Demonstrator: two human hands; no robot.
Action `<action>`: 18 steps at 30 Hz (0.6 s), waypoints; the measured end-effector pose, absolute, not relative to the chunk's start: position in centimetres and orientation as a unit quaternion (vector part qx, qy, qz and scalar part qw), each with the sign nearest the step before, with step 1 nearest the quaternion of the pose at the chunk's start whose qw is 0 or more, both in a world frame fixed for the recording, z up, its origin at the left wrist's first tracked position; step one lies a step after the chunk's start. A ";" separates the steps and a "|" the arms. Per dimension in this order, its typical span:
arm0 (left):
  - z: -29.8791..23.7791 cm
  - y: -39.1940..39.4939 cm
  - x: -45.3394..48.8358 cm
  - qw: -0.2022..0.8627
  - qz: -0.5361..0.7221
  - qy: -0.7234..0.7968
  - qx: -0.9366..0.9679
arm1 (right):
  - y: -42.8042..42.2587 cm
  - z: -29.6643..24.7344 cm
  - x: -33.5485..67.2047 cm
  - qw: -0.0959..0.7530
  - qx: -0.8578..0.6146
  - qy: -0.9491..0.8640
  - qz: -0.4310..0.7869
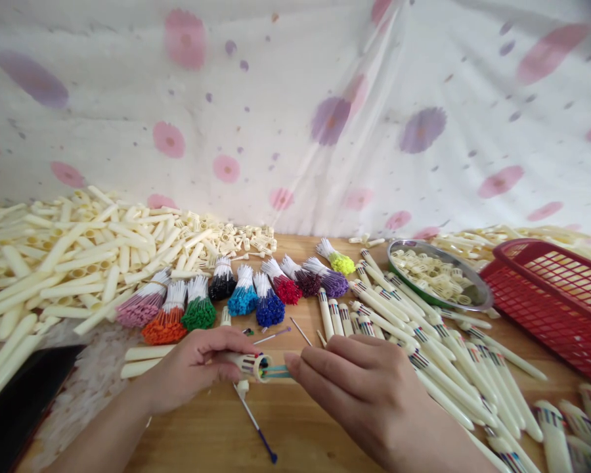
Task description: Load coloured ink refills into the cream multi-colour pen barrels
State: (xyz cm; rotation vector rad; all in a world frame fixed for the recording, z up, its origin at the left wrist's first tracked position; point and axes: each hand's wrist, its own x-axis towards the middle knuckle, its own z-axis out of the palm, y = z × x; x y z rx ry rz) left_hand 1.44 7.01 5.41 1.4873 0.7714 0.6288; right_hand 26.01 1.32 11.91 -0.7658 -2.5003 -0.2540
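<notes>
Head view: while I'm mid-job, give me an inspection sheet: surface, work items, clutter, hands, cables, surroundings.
Surface: wooden table, largely covered beyond the hands.
Work items: cream pen barrel in hand; ten refill bundles grouped by colour beyond it; multicolour pens massed at right.
Clutter: loose refill on the near side; pale tube pile and dark flat object at left.
Hands: left hand grips the barrel; right hand pinches light-blue strands at its open end.
Cables: nothing seen.
Surroundings: flowered sheet behind; bowl and red basket at right.

Pen barrier [458, 381] right of the hands [364, 387]
</notes>
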 end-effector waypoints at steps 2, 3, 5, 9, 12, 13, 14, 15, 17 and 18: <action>5.4 7.0 1.4 0.626 0.275 0.331 0.651 | 1.3 11.9 26.0 0.258 -0.282 -0.919 -0.094; 5.4 7.0 1.4 0.624 0.271 0.329 0.655 | 1.3 11.9 26.0 0.258 -0.282 -0.919 -0.094; 5.4 7.1 1.5 0.619 0.262 0.328 0.664 | 1.4 11.9 26.0 0.258 -0.281 -0.920 -0.092; 5.5 7.2 1.5 0.609 0.259 0.325 0.675 | 1.4 12.0 26.1 0.261 -0.282 -0.919 -0.088; 5.4 7.2 1.4 0.610 0.261 0.323 0.675 | 1.5 12.0 26.2 0.263 -0.285 -0.917 -0.091; 5.4 7.2 1.4 0.612 0.261 0.322 0.673 | 1.5 12.0 26.2 0.262 -0.284 -0.918 -0.092; 5.3 7.2 1.3 0.614 0.262 0.322 0.671 | 1.5 11.9 26.2 0.262 -0.282 -0.918 -0.093; 5.4 7.2 1.3 0.616 0.261 0.322 0.670 | 1.5 11.9 26.2 0.262 -0.281 -0.918 -0.094; 5.4 7.2 1.2 0.611 0.258 0.325 0.674 | 1.5 11.8 26.1 0.262 -0.283 -0.918 -0.093; 5.4 7.2 1.2 0.608 0.255 0.328 0.677 | 1.6 11.8 26.1 0.261 -0.284 -0.918 -0.091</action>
